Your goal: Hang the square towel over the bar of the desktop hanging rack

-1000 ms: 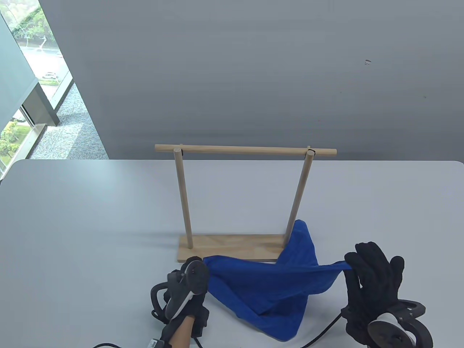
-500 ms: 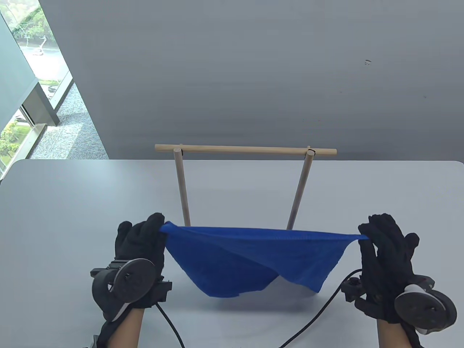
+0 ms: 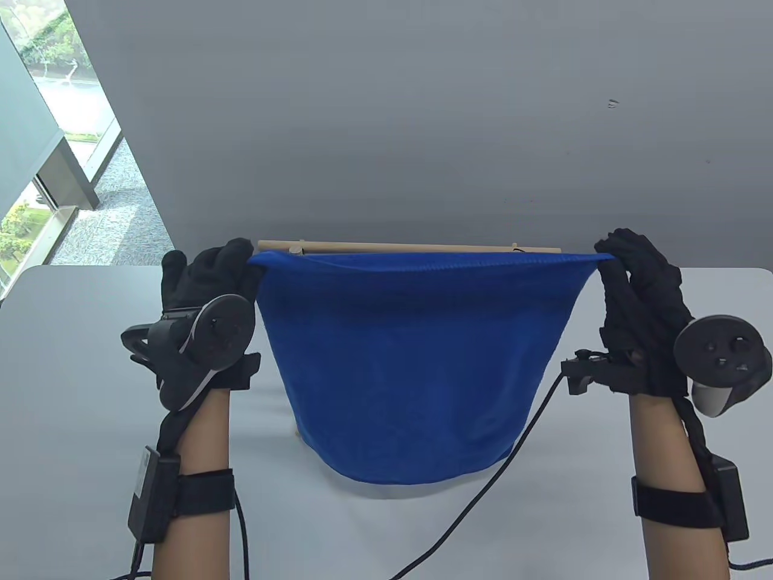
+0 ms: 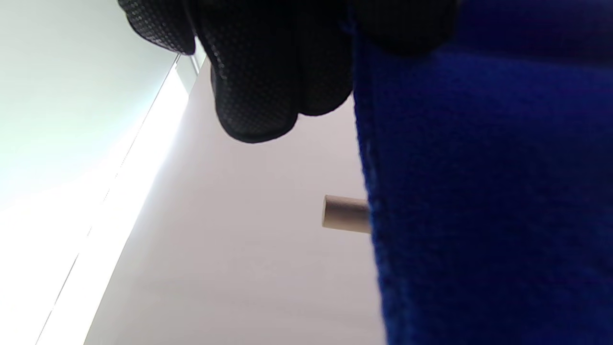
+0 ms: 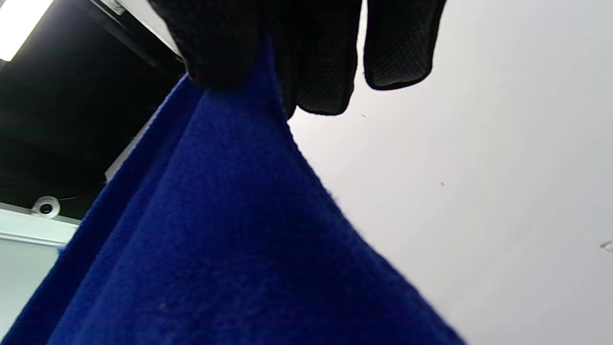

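A blue square towel [image 3: 410, 362] hangs spread wide between my two hands, its top edge level with the rack's wooden bar [image 3: 423, 247] and in front of it. My left hand [image 3: 238, 263] pinches the towel's top left corner. My right hand [image 3: 610, 257] pinches the top right corner. The towel hides the rack's two posts and most of its base. In the left wrist view the bar's left end [image 4: 345, 214] sticks out from behind the towel [image 4: 479, 191]. The right wrist view shows my fingers [image 5: 306, 52] gripping the towel corner [image 5: 230, 215].
The white table [image 3: 90, 374] runs wide on both sides of the rack. A grey wall stands behind it, with a window at far left. Black glove cables [image 3: 513, 447] trail over the table's front part.
Both hands have lifted the towel from table height up to bar height and moved it forward toward the rack. The towel now hangs flat and spread, hiding the rack's posts.
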Demonstrator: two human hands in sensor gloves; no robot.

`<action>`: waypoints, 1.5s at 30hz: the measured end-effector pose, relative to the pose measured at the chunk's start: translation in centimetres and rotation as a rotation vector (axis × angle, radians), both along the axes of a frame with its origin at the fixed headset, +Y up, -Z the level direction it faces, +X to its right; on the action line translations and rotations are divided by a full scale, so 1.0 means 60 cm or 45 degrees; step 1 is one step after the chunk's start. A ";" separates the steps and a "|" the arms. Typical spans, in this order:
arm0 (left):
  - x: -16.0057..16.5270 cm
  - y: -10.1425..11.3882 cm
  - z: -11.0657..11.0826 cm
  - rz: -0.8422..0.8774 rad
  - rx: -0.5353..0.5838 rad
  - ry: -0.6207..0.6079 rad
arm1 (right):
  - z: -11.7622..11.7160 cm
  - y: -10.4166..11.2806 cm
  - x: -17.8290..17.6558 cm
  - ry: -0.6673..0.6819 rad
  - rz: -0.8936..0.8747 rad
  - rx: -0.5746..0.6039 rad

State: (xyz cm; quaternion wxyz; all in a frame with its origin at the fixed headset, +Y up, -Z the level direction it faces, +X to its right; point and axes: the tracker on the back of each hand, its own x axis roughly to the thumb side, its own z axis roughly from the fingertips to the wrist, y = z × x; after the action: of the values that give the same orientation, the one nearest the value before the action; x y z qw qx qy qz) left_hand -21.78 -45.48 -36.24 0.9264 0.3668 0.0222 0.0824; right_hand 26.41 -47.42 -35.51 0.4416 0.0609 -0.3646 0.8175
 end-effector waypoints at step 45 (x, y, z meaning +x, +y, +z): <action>-0.077 -0.373 -0.145 1.826 -0.836 -0.682 | -0.126 -0.365 0.008 0.483 -0.527 -0.843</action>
State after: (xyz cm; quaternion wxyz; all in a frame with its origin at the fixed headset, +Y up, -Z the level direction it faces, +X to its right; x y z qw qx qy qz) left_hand -26.42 -67.87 -44.96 0.6831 -0.0569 0.0522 0.7263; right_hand 26.88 -69.33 -43.08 0.6510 -0.0092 0.0006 0.7590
